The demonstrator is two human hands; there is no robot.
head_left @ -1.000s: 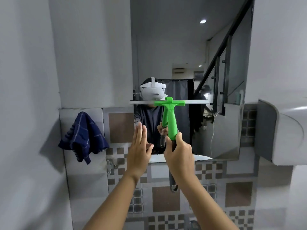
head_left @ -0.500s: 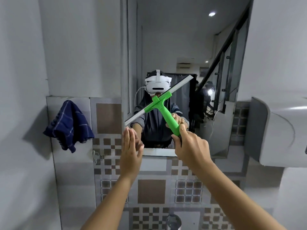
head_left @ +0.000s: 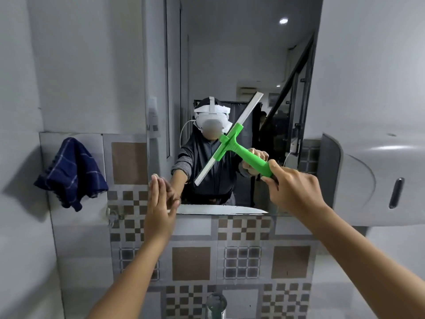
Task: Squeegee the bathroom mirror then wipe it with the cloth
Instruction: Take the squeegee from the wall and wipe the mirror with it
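Note:
The bathroom mirror (head_left: 230, 65) hangs on the wall straight ahead, above patterned tiles. My right hand (head_left: 291, 187) grips the handle of a green squeegee (head_left: 250, 158); its white blade runs diagonally from lower left to upper right against the lower middle of the glass. My left hand (head_left: 159, 210) is flat, fingers together and pointing up, at the mirror's lower left corner, holding nothing. A dark blue checked cloth (head_left: 70, 173) hangs on the wall to the left of the mirror.
A grey paper-towel dispenser (head_left: 372, 180) juts from the wall on the right, close to my right forearm. A tap top (head_left: 216, 303) shows at the bottom centre. A small hook (head_left: 112, 215) sits on the tiles left of the mirror's lower edge.
The squeegee blade has turned from level to steeply slanted and shifted right. My right hand moved right and up; the view moved closer to the mirror. My left hand stayed flat at the lower left corner.

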